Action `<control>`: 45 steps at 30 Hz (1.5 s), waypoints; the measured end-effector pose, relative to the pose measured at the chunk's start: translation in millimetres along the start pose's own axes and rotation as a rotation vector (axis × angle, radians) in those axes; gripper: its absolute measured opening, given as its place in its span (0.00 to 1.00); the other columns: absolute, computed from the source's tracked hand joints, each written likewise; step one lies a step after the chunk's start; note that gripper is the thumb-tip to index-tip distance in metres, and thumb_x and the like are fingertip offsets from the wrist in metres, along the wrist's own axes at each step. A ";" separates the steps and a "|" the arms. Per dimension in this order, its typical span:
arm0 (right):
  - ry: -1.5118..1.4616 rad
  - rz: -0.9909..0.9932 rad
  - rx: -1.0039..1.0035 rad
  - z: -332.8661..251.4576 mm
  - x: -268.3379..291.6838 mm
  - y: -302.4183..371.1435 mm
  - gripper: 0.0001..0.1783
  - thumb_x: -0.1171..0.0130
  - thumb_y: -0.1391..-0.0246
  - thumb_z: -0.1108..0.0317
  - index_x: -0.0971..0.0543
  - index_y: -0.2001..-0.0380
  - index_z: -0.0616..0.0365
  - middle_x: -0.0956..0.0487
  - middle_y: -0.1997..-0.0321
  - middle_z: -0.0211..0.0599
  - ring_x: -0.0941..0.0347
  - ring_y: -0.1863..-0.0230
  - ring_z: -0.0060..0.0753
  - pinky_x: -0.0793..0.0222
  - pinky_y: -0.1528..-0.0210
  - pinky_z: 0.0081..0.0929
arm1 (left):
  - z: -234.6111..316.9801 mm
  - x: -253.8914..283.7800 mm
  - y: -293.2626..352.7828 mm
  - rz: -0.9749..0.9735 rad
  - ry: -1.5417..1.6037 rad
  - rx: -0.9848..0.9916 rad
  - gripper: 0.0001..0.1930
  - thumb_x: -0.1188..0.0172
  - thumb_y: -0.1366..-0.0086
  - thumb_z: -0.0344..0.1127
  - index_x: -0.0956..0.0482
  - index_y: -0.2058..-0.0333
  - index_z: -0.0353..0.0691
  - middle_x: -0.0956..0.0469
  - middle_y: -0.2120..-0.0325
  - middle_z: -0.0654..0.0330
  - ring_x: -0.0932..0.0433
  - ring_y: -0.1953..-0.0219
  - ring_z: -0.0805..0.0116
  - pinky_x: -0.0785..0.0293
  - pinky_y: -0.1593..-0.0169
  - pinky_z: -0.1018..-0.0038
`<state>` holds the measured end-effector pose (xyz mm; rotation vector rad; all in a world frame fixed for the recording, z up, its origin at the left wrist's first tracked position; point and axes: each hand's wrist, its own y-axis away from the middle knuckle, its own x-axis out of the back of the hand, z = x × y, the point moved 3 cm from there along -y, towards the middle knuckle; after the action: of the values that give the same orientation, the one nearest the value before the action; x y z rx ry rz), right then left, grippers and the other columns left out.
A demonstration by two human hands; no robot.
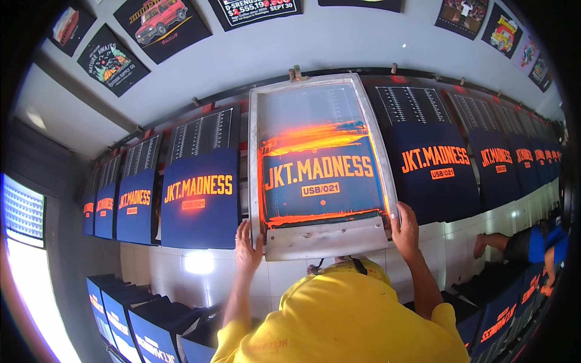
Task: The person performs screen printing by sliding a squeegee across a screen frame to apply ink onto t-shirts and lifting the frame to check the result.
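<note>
A silk screen frame [255, 151] with pale metal sides lies over a dark blue fabric panel on the print table before me. Through its mesh, orange lettering shows, with a smear of orange ink [315, 138] across the middle. Another orange line of ink runs along the near end, beside a wide grey metal bar [327, 241] with bolts, possibly a squeegee. My left hand [248, 248] grips the frame's near left corner, thumb on the inner side. At the near right corner, my right hand [405, 228] holds the frame's side, fingers pointing up along it.
Printed blue panels [203, 215] on black boards [203, 134] line the table on both sides. Behind me stand more printed panels [148, 333] on a rack. A co-worker in blue [541, 245] is at the right. Printed samples [114, 59] hang on the wall.
</note>
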<state>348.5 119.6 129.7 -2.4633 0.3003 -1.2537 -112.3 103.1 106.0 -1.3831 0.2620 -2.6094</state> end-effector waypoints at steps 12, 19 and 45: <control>-0.206 0.100 -0.444 96.4 -41.9 -20.7 0.12 0.47 0.40 0.73 0.22 0.56 0.67 0.19 0.60 0.53 0.22 0.59 0.50 0.28 0.53 0.36 | -46.6 -38.0 -37.9 0.020 0.227 0.569 0.17 0.42 0.35 0.42 0.17 0.60 0.31 0.19 0.75 0.47 0.18 0.72 0.62 0.27 0.66 0.67; -0.413 0.201 -0.519 110.9 -40.0 -34.7 0.11 0.46 0.39 0.73 0.21 0.58 0.70 0.19 0.67 0.39 0.26 0.66 0.24 0.30 0.61 0.24 | -49.5 -49.2 -52.4 -0.127 0.238 0.681 0.20 0.40 0.34 0.45 0.18 0.56 0.30 0.20 0.72 0.63 0.24 0.70 0.76 0.26 0.65 0.75; -0.350 0.180 -0.569 105.3 -178.1 -15.2 0.07 0.46 0.41 0.73 0.23 0.62 0.64 0.21 0.74 0.41 0.24 0.73 0.29 0.30 0.68 0.28 | -182.2 -61.6 -66.3 -0.229 0.555 0.752 0.18 0.39 0.34 0.39 0.21 0.61 0.24 0.19 0.74 0.58 0.19 0.72 0.72 0.22 0.66 0.77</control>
<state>330.3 218.0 -52.0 -2.9741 0.8564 -0.7057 -234.3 195.1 -28.1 -0.4528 -0.7763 -2.7446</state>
